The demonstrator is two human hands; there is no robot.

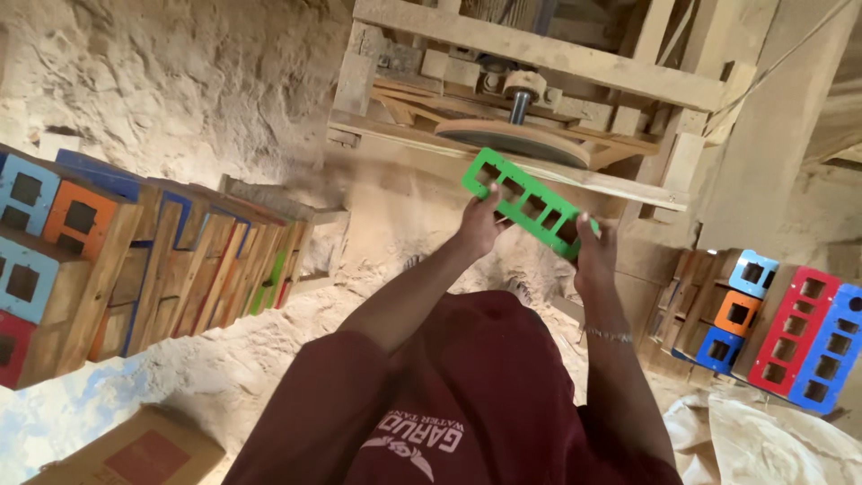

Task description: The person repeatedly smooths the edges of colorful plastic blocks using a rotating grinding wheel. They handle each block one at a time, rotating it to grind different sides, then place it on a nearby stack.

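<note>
I hold a flat green wooden strip (527, 203) with a row of square holes, one hand at each end. My left hand (480, 224) grips its near-left end and my right hand (594, 256) grips its right end. The strip is tilted, with its upper edge just below a round sanding disc (516, 142) mounted in a wooden machine frame (539, 49). I cannot tell whether the strip touches the disc. A thin bracelet (611, 335) is on my right wrist, and my dark red shirt (467, 395) fills the bottom of the view.
Stacks of painted wooden pieces with square holes, blue, orange and red, stand at the left (81, 260) and at the right (790, 332). Sawdust (224, 359) covers the floor. A cardboard box (135, 454) lies at the bottom left and a white sack (772, 440) at the bottom right.
</note>
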